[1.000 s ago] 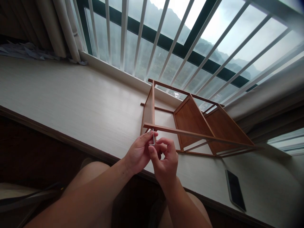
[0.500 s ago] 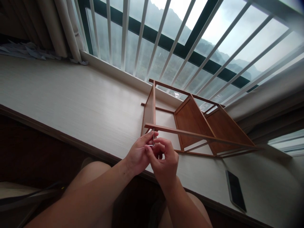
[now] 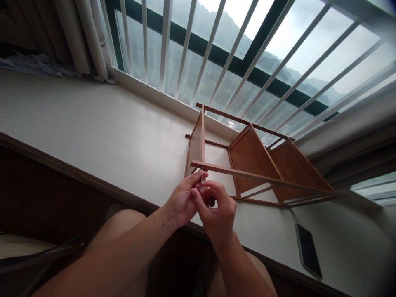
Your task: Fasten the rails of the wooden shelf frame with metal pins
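Hex key point(image 3: 202, 177): likely light, stiff, slippery; best held mid-shaft. Left hand point(image 3: 182, 203): pinching it. Right hand point(image 3: 218, 211): curled at bend, grip unclear.

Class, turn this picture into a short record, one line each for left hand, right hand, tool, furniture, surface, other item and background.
Left hand: thumb and fingers around the shaft of the hex key
Right hand: fingertips at the key's bent end; firmness of grip unclear
Tool: L-shaped, metal, tip at the rack's near rail
Furniture: brown wooden rack, on its side
Surface: pale ledge
Other item: dark phone, lower right
Background: barred window, curtain at left
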Demonstrator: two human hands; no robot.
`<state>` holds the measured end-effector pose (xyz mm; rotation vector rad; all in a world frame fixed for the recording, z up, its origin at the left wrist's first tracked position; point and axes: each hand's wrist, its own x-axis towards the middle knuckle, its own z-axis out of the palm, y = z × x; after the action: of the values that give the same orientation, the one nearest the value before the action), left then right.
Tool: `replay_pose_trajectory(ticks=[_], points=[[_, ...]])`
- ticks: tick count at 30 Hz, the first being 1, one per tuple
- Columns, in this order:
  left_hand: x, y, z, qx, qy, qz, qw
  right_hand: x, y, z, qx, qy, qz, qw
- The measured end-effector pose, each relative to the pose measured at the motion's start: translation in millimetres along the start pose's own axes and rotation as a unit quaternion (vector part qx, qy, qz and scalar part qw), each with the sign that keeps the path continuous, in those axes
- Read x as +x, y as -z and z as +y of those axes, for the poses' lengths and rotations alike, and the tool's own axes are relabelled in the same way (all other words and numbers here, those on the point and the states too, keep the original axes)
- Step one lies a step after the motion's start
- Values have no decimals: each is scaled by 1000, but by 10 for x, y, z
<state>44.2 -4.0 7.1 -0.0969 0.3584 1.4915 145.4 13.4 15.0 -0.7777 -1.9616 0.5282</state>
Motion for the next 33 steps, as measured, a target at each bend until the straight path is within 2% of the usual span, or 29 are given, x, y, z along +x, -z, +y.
replay_pose_trajectory(ticks=[4,11,15,21,28,33], points=[[14,12,-3,-1,-26,-15,1000,6,16,-18,3,-11,-13,1000],[3,8,5,27,-43,-33,998,-37,30,-11,86,-91,-38,991],[-16,-10,-4,28,-34,-30,999,-45,51,1,84,-78,-42,993],[-27,-28,-46,19,-29,-18,999,-28,55,-17,72,-60,0,996],[-1,-10,-32,1,-33,-6,999,-18,12,-9,70,-51,10,996],[-4,-1,-39,-15,-23,-26,999,-13,10,-18,52,-36,12,998]])
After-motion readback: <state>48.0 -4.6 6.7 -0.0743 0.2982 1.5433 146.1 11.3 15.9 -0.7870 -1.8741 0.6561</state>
